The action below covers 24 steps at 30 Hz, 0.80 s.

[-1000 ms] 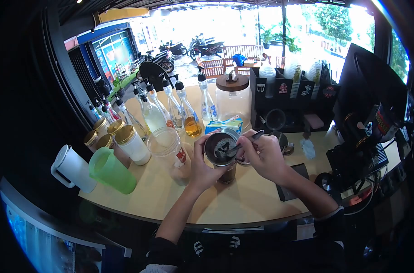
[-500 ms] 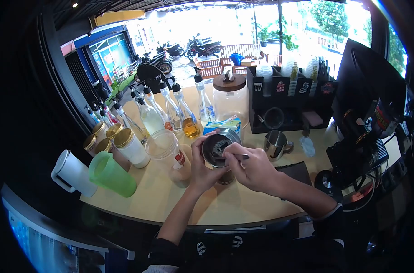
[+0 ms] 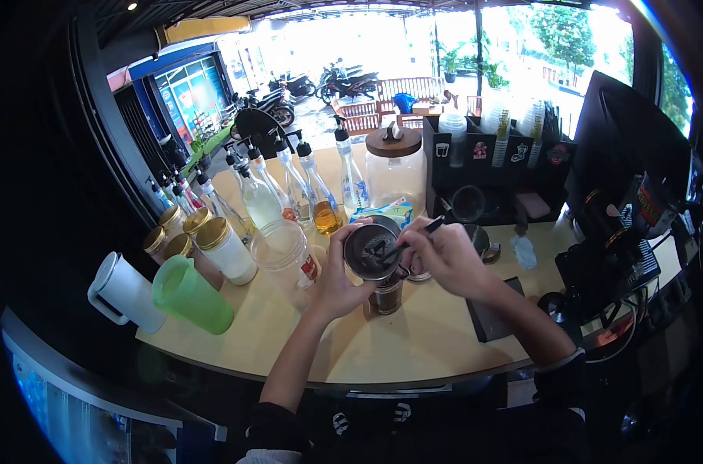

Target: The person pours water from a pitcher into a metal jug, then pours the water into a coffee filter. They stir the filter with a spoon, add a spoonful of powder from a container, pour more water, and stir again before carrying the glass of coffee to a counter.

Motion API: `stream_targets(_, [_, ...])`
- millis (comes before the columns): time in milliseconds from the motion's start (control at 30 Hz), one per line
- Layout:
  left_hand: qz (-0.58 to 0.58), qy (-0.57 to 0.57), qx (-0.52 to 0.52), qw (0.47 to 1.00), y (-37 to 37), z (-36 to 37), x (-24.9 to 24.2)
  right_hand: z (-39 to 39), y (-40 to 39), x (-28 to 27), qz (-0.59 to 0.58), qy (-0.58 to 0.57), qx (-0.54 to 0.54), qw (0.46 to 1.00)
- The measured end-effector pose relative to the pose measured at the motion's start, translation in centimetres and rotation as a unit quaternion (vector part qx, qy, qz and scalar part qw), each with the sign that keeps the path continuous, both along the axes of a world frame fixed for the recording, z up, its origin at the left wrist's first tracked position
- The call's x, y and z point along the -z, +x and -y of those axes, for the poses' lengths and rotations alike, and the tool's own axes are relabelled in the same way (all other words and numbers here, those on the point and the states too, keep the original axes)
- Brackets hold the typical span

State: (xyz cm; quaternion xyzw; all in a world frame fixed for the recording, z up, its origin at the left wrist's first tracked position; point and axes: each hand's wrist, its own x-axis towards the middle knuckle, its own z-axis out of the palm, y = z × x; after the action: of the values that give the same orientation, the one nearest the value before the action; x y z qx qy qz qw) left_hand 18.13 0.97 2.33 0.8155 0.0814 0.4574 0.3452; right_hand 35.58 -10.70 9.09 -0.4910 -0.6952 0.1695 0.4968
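Observation:
My left hand (image 3: pixel 342 274) is wrapped round the side of a metal cup (image 3: pixel 353 249), tilted so its inside faces me. Some liquid with light froth seems to lie in the bottom. Pinched in my right hand (image 3: pixel 449 259) is a thin dark-handled utensil (image 3: pixel 435 225), its lower end inside the cup; its tip is too blurred to make out. Just below the cup stands a small glass (image 3: pixel 387 298) with dark contents, its upper part hidden. A clear plastic jar (image 3: pixel 280 271) is left of my left hand. Behind my right hand a metal pitcher (image 3: pixel 486 246) is partly covered.
A green jug (image 3: pixel 190 294) and a white pitcher (image 3: pixel 127 290) stand at the left, beside gold-lidded jars (image 3: pixel 226 251). Pump bottles (image 3: pixel 324 201) line the back near a wooden-lidded glass jar (image 3: pixel 396 178). A black cup organizer (image 3: pixel 494 158) and a dark mat (image 3: pixel 494 317) are right.
My right hand has shifted right and up, turning the utensil so its handle points up and right. The cup has moved slightly, uncovering more of the glass below.

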Motion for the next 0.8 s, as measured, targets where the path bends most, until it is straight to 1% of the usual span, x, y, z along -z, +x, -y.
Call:
stream_targets(33, [0.001, 0.000, 0.000, 1.000, -0.2, -0.1, -0.2, 0.0, 0.4, -0.3, -0.027, -0.023, 0.002, 0.999])
stream_targets(67, [-0.026, 0.030, -0.012, 0.999, -0.3, -0.2, -0.4, -0.5, 0.9, 0.0, -0.075, -0.019, -0.013, 0.997])
stream_targets(100, [-0.052, 0.060, -0.023, 0.997, -0.4, -0.2, -0.6, -0.8, 1.1, 0.2, -0.075, -0.020, -0.013, 0.997])
stream_targets(133, [-0.052, 0.060, -0.023, 0.997, -0.6, -0.1, -0.7, -1.1, 1.2, 0.3, -0.079, -0.030, -0.037, 0.996])
stream_targets(167, [-0.078, 0.056, -0.029, 0.995, -0.7, -0.1, -0.8, -1.3, 1.4, 0.3, -0.082, -0.040, -0.061, 0.994])
stream_targets(200, [-0.104, 0.054, -0.034, 0.993, -0.8, -0.1, -1.0, -1.3, 1.5, 0.1, -0.082, -0.039, -0.061, 0.994])
stream_targets(267, [-0.106, 0.066, -0.033, 0.992, -0.9, -0.1, -1.5, -1.3, 1.9, -0.4, -0.075, -0.066, -0.055, 0.993])
stream_targets(367, [-0.119, 0.066, -0.030, 0.990, -1.0, -0.1, -1.8, -2.0, 2.1, -0.1, -0.096, -0.045, -0.078, 0.991])
stream_targets(433, [-0.131, 0.058, -0.027, 0.989, -1.1, -0.1, -2.0, -1.9, 1.9, -0.5, -0.093, -0.065, -0.094, 0.989])
stream_targets(500, [-0.173, 0.086, -0.061, 0.979, -1.4, 0.3, -2.7, -1.7, 2.0, -1.8, -0.032, -0.103, -0.069, 0.992])
stream_targets(533, [-0.173, 0.085, -0.062, 0.979, -1.5, 0.3, -2.9, -2.1, 2.4, -1.9, -0.032, -0.070, -0.064, 0.995])
stream_targets(567, [-0.178, 0.106, -0.056, 0.977, -1.6, 0.2, -3.2, -2.3, 2.4, -1.9, -0.032, -0.072, -0.065, 0.995])
stream_targets(633, [-0.183, 0.127, -0.050, 0.974, -1.6, 0.1, -3.6, -2.5, 2.2, -2.1, -0.074, -0.102, -0.118, 0.985])
stream_targets(667, [-0.202, 0.135, -0.050, 0.969, -1.6, 0.0, -3.7, -2.2, 1.7, -2.4, -0.066, -0.127, -0.135, 0.980])
stream_targets(700, [-0.221, 0.143, -0.052, 0.963, -1.6, -0.1, -3.8, -2.2, 1.9, -2.6, -0.066, -0.127, -0.135, 0.981])
stream_targets(767, [-0.219, 0.142, -0.041, 0.964, -1.6, -0.3, -4.0, -2.5, 2.2, -3.0, -0.027, -0.121, -0.107, 0.987])
stream_targets(800, [-0.218, 0.141, -0.030, 0.965, -1.6, -0.4, -4.1, -2.6, 2.2, -3.1, -0.026, -0.120, -0.108, 0.986])
